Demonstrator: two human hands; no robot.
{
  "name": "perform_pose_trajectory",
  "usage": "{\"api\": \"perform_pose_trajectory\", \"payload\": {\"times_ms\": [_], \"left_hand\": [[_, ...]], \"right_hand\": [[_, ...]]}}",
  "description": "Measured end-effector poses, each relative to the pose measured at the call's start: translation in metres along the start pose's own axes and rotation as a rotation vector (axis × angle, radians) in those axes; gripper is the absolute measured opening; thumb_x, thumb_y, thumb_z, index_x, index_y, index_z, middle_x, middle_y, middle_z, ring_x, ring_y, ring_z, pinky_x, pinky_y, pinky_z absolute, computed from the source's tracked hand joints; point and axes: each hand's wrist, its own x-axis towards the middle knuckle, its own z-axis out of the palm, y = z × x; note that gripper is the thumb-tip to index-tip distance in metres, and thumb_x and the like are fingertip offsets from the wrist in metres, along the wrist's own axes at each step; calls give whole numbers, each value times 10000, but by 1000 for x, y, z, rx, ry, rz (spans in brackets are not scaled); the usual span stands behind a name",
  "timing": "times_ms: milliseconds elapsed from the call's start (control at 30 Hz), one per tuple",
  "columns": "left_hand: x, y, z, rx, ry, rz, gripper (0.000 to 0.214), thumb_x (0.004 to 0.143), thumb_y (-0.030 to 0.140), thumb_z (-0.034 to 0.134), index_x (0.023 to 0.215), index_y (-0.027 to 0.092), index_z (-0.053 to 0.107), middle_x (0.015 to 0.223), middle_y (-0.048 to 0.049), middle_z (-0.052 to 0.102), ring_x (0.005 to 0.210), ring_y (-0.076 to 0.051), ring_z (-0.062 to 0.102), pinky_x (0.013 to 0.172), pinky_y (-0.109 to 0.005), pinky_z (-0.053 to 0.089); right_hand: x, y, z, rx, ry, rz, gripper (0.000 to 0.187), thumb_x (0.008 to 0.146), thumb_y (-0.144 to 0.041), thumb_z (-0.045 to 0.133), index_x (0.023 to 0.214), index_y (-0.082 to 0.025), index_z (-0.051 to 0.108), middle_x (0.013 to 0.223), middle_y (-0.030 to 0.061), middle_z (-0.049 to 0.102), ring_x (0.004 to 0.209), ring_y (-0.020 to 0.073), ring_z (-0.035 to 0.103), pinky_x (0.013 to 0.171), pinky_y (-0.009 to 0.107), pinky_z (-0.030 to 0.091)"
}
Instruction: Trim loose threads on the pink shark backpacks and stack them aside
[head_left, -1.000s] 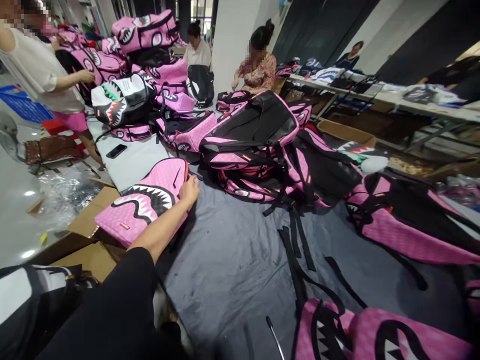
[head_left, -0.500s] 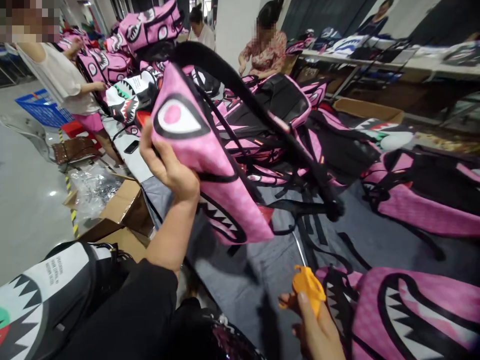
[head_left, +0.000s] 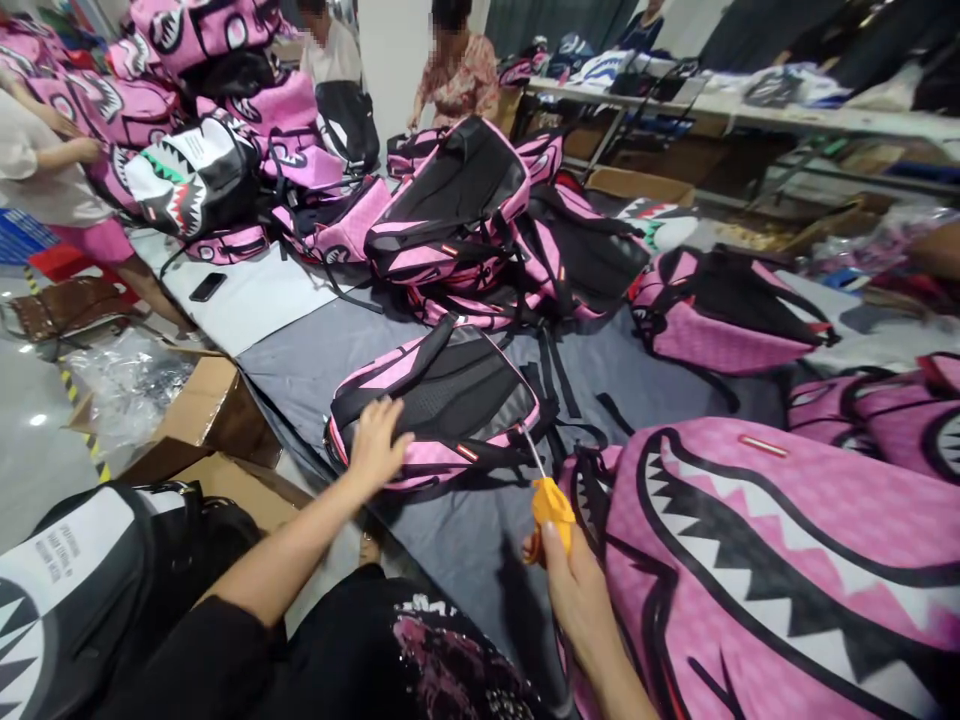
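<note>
A pink and black backpack [head_left: 450, 395] lies on the grey cloth with its black padded back and straps facing up. My left hand [head_left: 377, 445] is over its near left side, fingers stretched out; contact with the strap is hard to make out. In my right hand [head_left: 564, 550] is a pair of orange-handled scissors [head_left: 553, 500], the thin metal blades pointing toward the backpack's near right corner. Just right of that hand sits a large pink shark-mouth backpack [head_left: 750, 560], very close to my forearm.
More pink backpacks [head_left: 457, 190] are heaped across the table [head_left: 292, 350]. A phone [head_left: 208, 287] lies on a white sheet. At left are an open cardboard box [head_left: 217, 405] and a white-and-black backpack [head_left: 97, 540]. Other people stand and sit behind the table and at far left.
The backpack my left hand held up on its side now lies back-up on the cloth, and that hand has loosened its grip. My right hand keeps the scissors. The view has swung right.
</note>
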Motion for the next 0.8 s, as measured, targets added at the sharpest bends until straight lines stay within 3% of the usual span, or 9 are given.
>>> {"api": "perform_pose_trajectory", "payload": {"times_ms": [67, 133, 200, 267, 333, 433, 533, 633, 800], "left_hand": [[39, -15, -5, 265, 31, -71, 831, 778, 367, 729, 1498, 175, 361, 1583, -183, 271, 1479, -389, 164, 1187, -573, 140], [66, -32, -5, 373, -7, -141, 876, 759, 335, 748, 1502, 112, 342, 1553, -240, 302, 1460, -413, 207, 1173, -573, 151], [70, -45, 0, 336, -62, -161, 703, 824, 276, 672, 1457, 96, 425, 1466, -254, 436, 1395, -397, 359, 1152, -533, 232], [53, -52, 9, 292, -81, -175, 524, 896, 282, 573, 1399, 144, 518, 1341, -225, 571, 1268, -371, 522, 1085, -506, 347], [29, -54, 17, 128, -152, -208, 471, 932, 376, 533, 1379, 227, 546, 1201, -161, 670, 1093, -319, 647, 975, -454, 459], [3, -55, 21, -449, -298, -385, 518, 928, 514, 524, 1390, 281, 500, 1120, -95, 708, 872, -208, 712, 756, -311, 545], [3, -57, 19, -920, -366, -655, 547, 943, 600, 421, 1284, 189, 542, 1077, -137, 715, 742, -177, 715, 584, -250, 540], [10, -60, 18, -1084, -512, -858, 625, 972, 607, 258, 1147, 107, 590, 927, -177, 733, 638, -207, 709, 515, -282, 546], [16, -67, 21, -1154, -615, -986, 500, 992, 506, 330, 1123, 94, 579, 744, -146, 728, 576, -214, 695, 496, -276, 535]], "right_hand": [[5, -14, 3, -31, -78, -61, 490, 909, -639, 361, 985, -204, 574, 751, 24, 657, 722, 202, 649, 716, 328, 500], [16, -28, 7, -58, -165, -118, 474, 926, -627, 322, 958, -214, 554, 727, 22, 649, 690, 203, 641, 693, 331, 498], [35, -41, 9, -78, -228, -134, 469, 938, -626, 287, 932, -222, 526, 709, 23, 644, 648, 199, 634, 670, 329, 497], [62, -52, 9, -97, -240, -106, 476, 945, -625, 265, 935, -220, 514, 685, 25, 640, 606, 196, 629, 631, 318, 494], [92, -62, 9, -180, -211, -58, 478, 957, -597, 261, 970, -202, 530, 664, 32, 643, 582, 193, 630, 600, 301, 486], [122, -76, 18, -446, -204, 16, 476, 990, -488, 238, 1039, -150, 570, 715, 73, 677, 598, 184, 639, 585, 274, 461], [116, -86, 36, -643, -440, -9, 396, 977, -431, 352, 983, -150, 632, 794, 88, 705, 610, 167, 634, 580, 249, 435], [104, -93, 43, -688, -654, -53, 372, 945, -482, 441, 941, -186, 666, 728, 52, 697, 575, 164, 617, 572, 243, 428], [125, -107, 33, -760, -374, -32, 484, 995, -443, 278, 1138, -114, 604, 706, 77, 679, 604, 194, 630, 603, 278, 435]]}}
